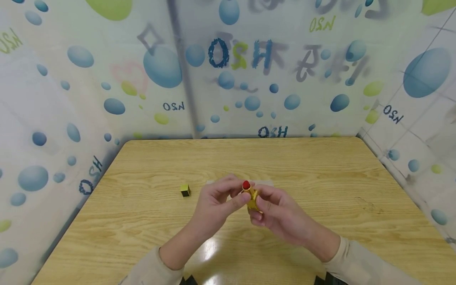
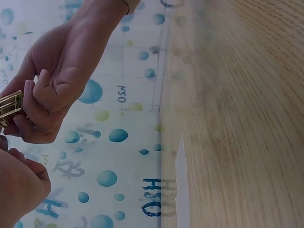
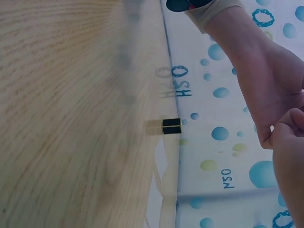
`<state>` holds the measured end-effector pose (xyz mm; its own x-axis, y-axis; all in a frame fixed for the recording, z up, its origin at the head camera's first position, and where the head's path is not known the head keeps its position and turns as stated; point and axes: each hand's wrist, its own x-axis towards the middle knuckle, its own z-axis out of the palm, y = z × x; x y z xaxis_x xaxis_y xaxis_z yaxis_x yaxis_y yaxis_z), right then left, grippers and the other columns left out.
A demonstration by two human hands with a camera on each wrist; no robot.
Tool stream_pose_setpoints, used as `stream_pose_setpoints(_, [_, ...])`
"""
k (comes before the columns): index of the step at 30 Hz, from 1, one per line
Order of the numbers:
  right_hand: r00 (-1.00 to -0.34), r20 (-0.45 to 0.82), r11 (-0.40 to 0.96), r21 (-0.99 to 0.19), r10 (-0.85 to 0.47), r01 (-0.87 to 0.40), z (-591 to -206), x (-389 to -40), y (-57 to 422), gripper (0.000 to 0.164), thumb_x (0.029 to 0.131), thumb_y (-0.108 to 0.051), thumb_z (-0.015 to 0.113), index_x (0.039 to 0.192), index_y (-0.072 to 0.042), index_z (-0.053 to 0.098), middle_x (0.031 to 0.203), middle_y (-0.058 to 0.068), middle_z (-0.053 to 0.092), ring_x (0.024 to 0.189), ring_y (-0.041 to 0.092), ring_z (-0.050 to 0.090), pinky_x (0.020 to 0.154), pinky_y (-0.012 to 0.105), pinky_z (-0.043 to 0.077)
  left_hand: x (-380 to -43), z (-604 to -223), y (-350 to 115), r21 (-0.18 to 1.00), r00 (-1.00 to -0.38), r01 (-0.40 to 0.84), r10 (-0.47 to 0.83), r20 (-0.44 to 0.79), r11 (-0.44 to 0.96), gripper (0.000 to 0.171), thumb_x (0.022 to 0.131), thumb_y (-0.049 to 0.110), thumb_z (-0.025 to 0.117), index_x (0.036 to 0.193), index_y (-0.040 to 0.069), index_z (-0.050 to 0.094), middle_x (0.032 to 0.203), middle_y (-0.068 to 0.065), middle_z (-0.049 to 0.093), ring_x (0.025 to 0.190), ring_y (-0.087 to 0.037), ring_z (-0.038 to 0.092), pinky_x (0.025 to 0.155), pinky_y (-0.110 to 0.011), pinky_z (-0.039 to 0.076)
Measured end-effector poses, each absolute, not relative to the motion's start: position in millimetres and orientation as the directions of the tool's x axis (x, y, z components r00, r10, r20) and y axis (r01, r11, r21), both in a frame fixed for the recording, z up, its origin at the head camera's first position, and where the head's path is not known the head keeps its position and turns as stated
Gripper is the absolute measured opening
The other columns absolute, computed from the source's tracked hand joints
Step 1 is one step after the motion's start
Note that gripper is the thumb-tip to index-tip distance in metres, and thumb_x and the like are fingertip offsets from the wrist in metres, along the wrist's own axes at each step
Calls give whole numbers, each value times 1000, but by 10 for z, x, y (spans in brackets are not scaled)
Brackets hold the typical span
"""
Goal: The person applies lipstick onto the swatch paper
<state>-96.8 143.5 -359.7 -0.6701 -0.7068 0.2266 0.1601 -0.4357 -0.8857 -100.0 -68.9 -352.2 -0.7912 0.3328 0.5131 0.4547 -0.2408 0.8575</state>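
Note:
A lipstick [image 1: 252, 202] with a gold case is held above the table, its red tip uncovered and pointing up. My left hand [image 1: 221, 200] pinches the upper gold tube just below the red tip between thumb and fingers. Lower down, my right hand [image 1: 281, 211] grips the gold base, thumb in front and fingers curled behind. The left wrist view shows the base's framed, angular side beside the right hand's fingers [image 2: 45, 107]. In the right wrist view the hands hide the lipstick. A small black-and-gold cap [image 1: 185, 190] stands on the table to the left of my left hand.
The wooden table [image 1: 142, 237] reaches back to a curtain [image 1: 228, 111] printed with blue and green drops. White paper [image 3: 156, 190] lies flat on the table behind my hands, partly covered by them in the head view.

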Motion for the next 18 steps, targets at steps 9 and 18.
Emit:
stream_pose_setpoints(9, [-788,152,-310,-949,-597,51,-3524,-1113,1613,20,114,-18,50,128,-16,64,99,-6,54,81,9,48,73,24,43,-1089,-3519,-665,962,-925,273,269,267,-17,26,100,11,74,124,3,76,91,2,56,82,-11,51,68,-22,44])
stream_pose_setpoints(18, [-880,22,-116,-992,-474,37,-3451,-1309,1850,14,113,-19,54,123,-15,64,94,-2,57,81,12,53,75,24,50,-1320,-3708,-742,832,-942,304,277,189,464,14,98,21,79,112,17,81,94,2,69,86,-16,62,77,-29,54])
